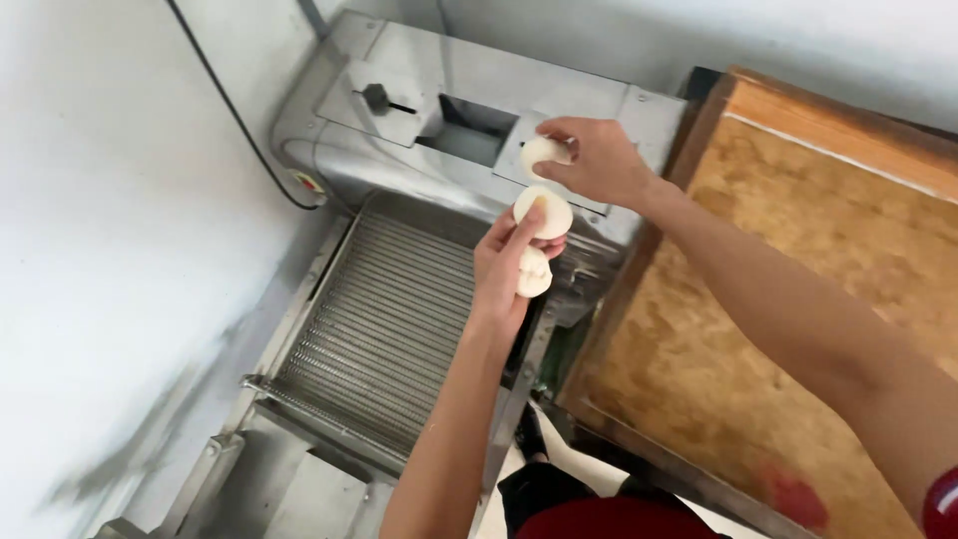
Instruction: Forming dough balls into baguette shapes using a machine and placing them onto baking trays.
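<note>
Left hand (509,262) holds 2 dough balls (543,212); right hand (599,160) 1.

Wooden board (798,299) at right, black cable (225,100) (on white wall) (100,250)

Three dough balls (543,211), two hands (504,268)

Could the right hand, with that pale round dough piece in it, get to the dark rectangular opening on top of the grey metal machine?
Probably yes. The right hand, holding a pale round dough piece, hovers just beside the dark rectangular opening on the grey metal machine. Nothing lies between them; the left hand sits lower.
</note>
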